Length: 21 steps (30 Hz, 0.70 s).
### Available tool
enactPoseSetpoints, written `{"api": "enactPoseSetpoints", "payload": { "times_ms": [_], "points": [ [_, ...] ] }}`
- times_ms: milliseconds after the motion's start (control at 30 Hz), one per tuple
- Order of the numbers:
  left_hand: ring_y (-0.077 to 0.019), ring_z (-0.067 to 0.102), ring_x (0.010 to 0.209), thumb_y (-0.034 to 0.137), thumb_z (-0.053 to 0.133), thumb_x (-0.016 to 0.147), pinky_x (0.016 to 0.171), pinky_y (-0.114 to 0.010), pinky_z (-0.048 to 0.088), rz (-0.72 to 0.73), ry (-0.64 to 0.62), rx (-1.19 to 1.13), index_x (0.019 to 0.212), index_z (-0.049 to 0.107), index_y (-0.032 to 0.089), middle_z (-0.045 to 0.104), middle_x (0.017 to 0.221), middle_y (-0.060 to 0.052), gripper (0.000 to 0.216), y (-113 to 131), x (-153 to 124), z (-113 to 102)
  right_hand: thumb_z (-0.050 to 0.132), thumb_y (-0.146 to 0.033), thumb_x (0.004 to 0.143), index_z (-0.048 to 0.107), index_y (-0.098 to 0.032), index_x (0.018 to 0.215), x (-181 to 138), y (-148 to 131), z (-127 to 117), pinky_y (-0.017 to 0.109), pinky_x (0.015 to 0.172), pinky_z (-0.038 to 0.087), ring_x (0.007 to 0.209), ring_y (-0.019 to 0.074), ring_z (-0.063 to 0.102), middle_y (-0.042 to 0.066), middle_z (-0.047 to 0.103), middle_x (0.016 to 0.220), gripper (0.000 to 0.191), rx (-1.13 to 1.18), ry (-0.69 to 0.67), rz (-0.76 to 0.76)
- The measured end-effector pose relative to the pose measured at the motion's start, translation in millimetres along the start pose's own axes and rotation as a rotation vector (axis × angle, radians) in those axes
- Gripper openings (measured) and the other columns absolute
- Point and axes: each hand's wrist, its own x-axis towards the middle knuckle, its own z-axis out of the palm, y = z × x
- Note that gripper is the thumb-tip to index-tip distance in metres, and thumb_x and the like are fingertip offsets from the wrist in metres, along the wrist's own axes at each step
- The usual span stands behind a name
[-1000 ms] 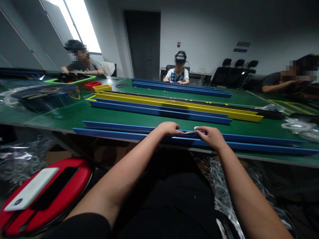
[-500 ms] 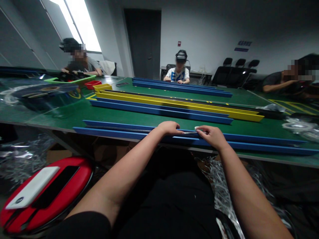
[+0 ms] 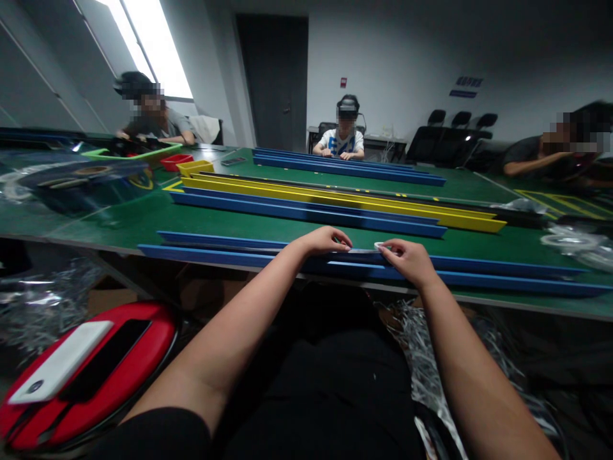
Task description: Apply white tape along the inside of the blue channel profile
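- Left hand (image 3: pixel 322 241): knuckles flatter than half a second ago, fingers stretched out side by side toward 3 o'clock. The tips sit on the left end of the strip (image 3: pixel 363 250). The thumb is hidden, so I can't tell if it pinches or just presses.
- Right hand (image 3: pixel 408 260): up a touch from the earlier frame, otherwise the same pose. Thumb and forefinger are clamped on the strip's pale right end.
- Strip: thin and pale, spanning the gap between the two hands. It lies along the top of the near blue rail (image 3: pixel 215 256) — same spot as before, at the table (image 3: pixel 143 220) edge closest to the person.
- Near blue rail: unmoved, running 9 to 3 o'clock across the front of the table.
- Behind it toward 12 o'clock: a second blue rail (image 3: pixel 306 214), then the yellow rail (image 3: pixel 335 199) — both unchanged.
- Red case (image 3: pixel 124 358) at 8 o'clock, below table level, with a white slab (image 3: pixel 60 370) on top; no shift.
- Shredded foil (image 3: pixel 421 358) at 5 o'clock, under the right forearm.
- Co-worker (image 3: pixel 343 137) seated at 12 o'clock on the far side of the table, hands on the table there, well apart from the person's own.
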Motion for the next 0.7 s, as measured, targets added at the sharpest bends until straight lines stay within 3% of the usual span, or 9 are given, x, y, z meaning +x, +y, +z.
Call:
{"api": "enactPoseSetpoints", "payload": {
  "times_ms": [133, 433, 567, 700],
  "points": [
    [-0.0179, 0.064, 0.090, 0.049, 0.067, 0.079, 0.081, -0.026, 0.046, 0.002, -0.014, -0.056, 0.102, 0.075, 0.014, 0.074, 0.094, -0.005, 0.043, -3.1, -2.0, -2.0, 0.056, -0.062, 0.086, 0.077, -0.022, 0.094, -0.9, 0.1, -0.6, 0.028, 0.056, 0.041, 0.059, 0.0171, 0.060, 0.004, 0.071, 0.069, 0.046, 0.014, 0.012, 0.005],
    [-0.0165, 0.064, 0.086, 0.050, 0.069, 0.077, 0.079, -0.024, 0.046, -0.025, 0.061, 0.148, 0.090, 0.074, 0.016, 0.073, 0.092, -0.003, 0.037, 5.9, -9.2, 3.3, 0.057, -0.061, 0.086, 0.076, -0.021, 0.091, -2.9, 0.7, 0.1, 0.029, 0.055, 0.040, 0.059, 0.0174, 0.059, 0.004, 0.070, 0.068, 0.045, 0.015, 0.048, 0.003],
    [-0.0159, 0.064, 0.093, 0.049, 0.067, 0.080, 0.084, -0.022, 0.046, 0.096, 0.123, 0.240, 0.082, 0.072, 0.017, 0.072, 0.102, -0.005, 0.033, 4.2, -24.3, -2.6, 0.056, -0.062, 0.086, 0.076, -0.021, 0.089, -2.6, 2.0, 0.4, 0.029, 0.058, 0.041, 0.062, 0.0186, 0.061, 0.005, 0.072, 0.073, 0.045, 0.022, 0.043, -0.001],
    [-0.0162, 0.064, 0.093, 0.051, 0.064, 0.082, 0.083, -0.022, 0.046, 0.072, 0.146, 0.349, 0.078, 0.071, 0.018, 0.072, 0.100, -0.005, 0.034, -6.6, -52.9, -20.1, 0.054, -0.061, 0.087, 0.076, -0.021, 0.091, -2.3, 3.0, 0.4, 0.030, 0.060, 0.043, 0.063, 0.0190, 0.062, 0.006, 0.073, 0.075, 0.046, 0.013, 0.044, -0.015]
  ]
}}
